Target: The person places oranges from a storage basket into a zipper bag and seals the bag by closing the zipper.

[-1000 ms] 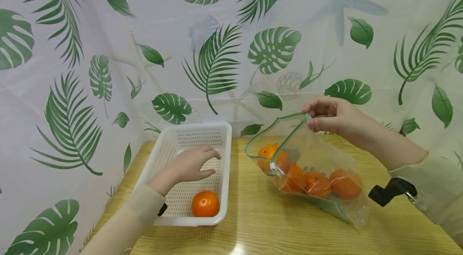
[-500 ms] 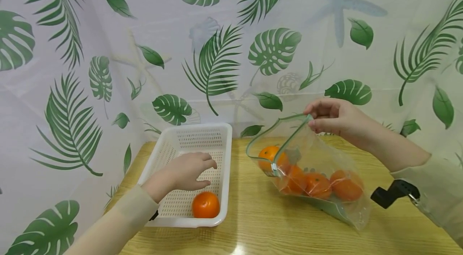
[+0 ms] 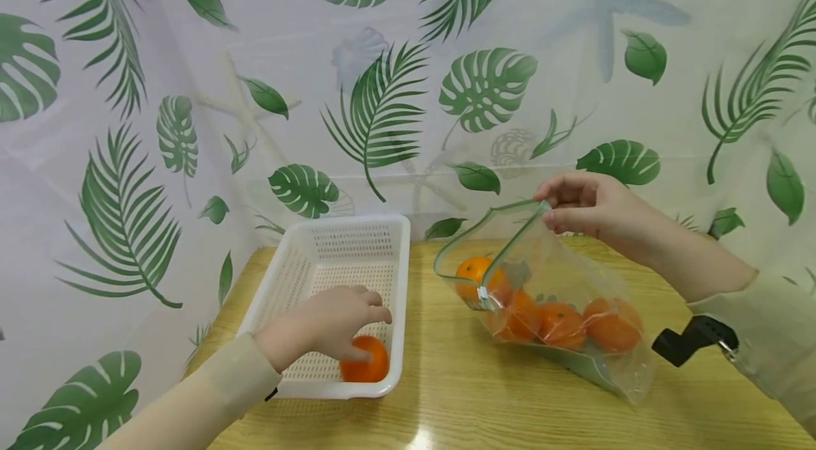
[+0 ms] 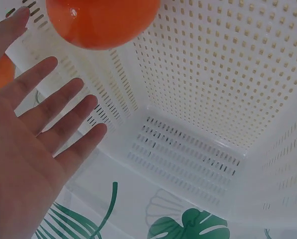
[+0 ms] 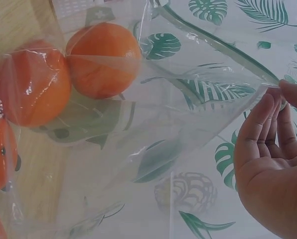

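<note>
My left hand [image 3: 328, 322] hangs inside the white plastic basket [image 3: 401, 287], palm down, its thumb overlapping the one orange [image 3: 377, 363] there in the head view. From the left wrist, the fingers [image 4: 71, 117] look spread and nearly straight, with a gap between them and that orange [image 4: 102, 22]. My right hand [image 3: 589, 205] pinches the upper corner of a clear zip bag [image 3: 583, 269] between thumb and fingertips. The bag's green-edged mouth gapes toward the basket. Several oranges [image 3: 561, 326] lie in it, low along its side.
The wooden table [image 3: 440, 379] carries the basket on the left and the bag on the right, with a strip of tabletop between them. Behind stands a white leaf-print curtain [image 3: 395, 152]. A black wrist strap [image 3: 698, 336] sits on the right sleeve.
My left hand has come down and nearer in the basket, from above its middle to over the orange. The right hand and the bag stay almost where they were.
</note>
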### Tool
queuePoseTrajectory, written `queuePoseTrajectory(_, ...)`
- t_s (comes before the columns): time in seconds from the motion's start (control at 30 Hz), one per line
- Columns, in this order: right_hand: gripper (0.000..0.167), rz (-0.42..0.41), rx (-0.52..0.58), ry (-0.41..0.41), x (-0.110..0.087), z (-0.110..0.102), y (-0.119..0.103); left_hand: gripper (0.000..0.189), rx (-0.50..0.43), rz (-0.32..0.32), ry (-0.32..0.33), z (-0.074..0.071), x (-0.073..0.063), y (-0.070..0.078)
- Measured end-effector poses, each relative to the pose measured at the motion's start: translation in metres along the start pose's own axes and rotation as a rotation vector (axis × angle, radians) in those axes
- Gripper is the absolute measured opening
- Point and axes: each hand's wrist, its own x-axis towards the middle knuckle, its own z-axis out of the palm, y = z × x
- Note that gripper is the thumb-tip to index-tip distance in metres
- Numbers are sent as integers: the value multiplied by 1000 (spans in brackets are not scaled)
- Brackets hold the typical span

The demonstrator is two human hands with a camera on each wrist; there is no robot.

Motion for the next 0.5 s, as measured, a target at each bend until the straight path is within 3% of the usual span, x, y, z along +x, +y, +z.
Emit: queuePoseTrajectory(0.5, 26, -24, 21, -16, 3, -2, 3, 67, 8, -105, -142, 9, -5, 12)
